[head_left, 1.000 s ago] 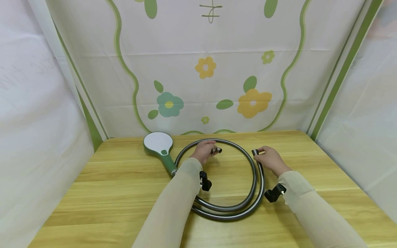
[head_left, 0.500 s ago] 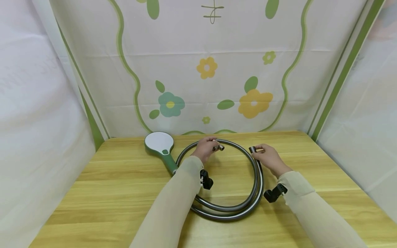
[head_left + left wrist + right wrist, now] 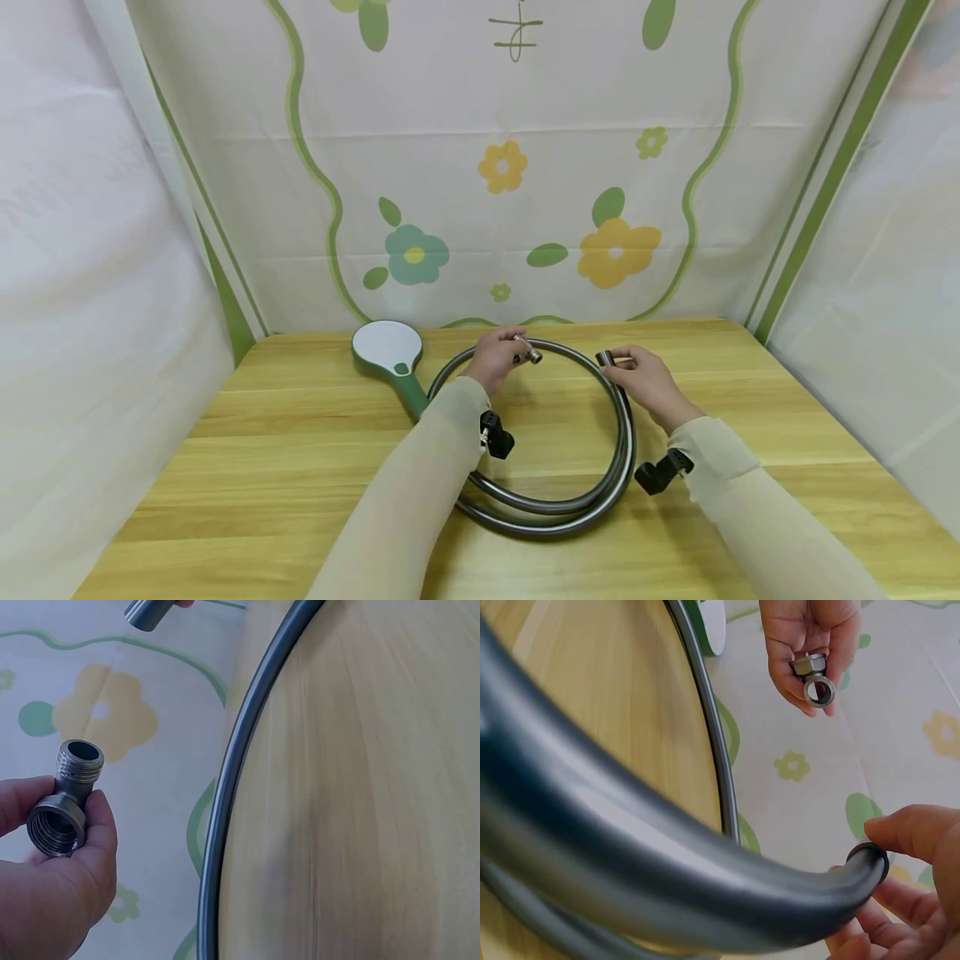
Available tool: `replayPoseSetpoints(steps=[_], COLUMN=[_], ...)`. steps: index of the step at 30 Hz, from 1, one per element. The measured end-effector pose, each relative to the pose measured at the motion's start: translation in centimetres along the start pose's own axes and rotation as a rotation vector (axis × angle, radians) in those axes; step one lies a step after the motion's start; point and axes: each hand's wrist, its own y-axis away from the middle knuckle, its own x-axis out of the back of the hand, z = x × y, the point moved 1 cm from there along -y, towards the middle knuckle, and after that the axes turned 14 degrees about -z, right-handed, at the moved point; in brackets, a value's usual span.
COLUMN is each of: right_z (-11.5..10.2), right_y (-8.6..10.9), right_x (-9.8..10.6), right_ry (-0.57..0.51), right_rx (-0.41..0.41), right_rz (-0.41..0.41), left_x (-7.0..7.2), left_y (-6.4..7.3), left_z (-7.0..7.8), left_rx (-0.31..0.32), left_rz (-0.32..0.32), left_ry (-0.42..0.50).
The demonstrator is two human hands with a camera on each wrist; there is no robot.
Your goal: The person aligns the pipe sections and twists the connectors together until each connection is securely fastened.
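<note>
Left hand [image 3: 495, 365] pinches a small metal fitting [image 3: 72, 790] between thumb and fingers, lifted near the far arc of the coiled hose [image 3: 555, 507]; right hand [image 3: 651, 383] pinches the hose end [image 3: 605, 358], raised at the coil's far right, with the fitting and hose end apart. Judging by looks, the fitting is rigid, light and a little slick, best taken by its middle so both threads stay uncovered. Smooth and probably springy, the hose should bend yet pull back, so its end is best held close behind the rim. Left of the coil, a shower head [image 3: 386, 346] lies face up on the worktop [image 3: 285, 483], its green handle running toward the coil until the left sleeve [image 3: 401, 492] covers it. Beyond the coil stands a flowered cloth [image 3: 420, 175]; the likeliest snag is the left wrist camera [image 3: 498, 437], overhanging the coil's middle
</note>
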Motion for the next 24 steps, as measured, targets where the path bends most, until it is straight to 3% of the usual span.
replayPoseSetpoints(steps=[10, 24], right_z=[-1.1, -2.3], right_y=[0.2, 0.4], right_x=[-0.3, -0.9], right_ry=[0.029, 0.063], right_rx=[0.032, 0.101], right_rz=[0.034, 0.054], left_x=[0.4, -0.3], left_y=[-0.8, -0.1], left_z=[-0.6, 0.9], left_rx=[-0.034, -0.083], left_rz=[0.047, 0.048], left_ry=[0.012, 0.067])
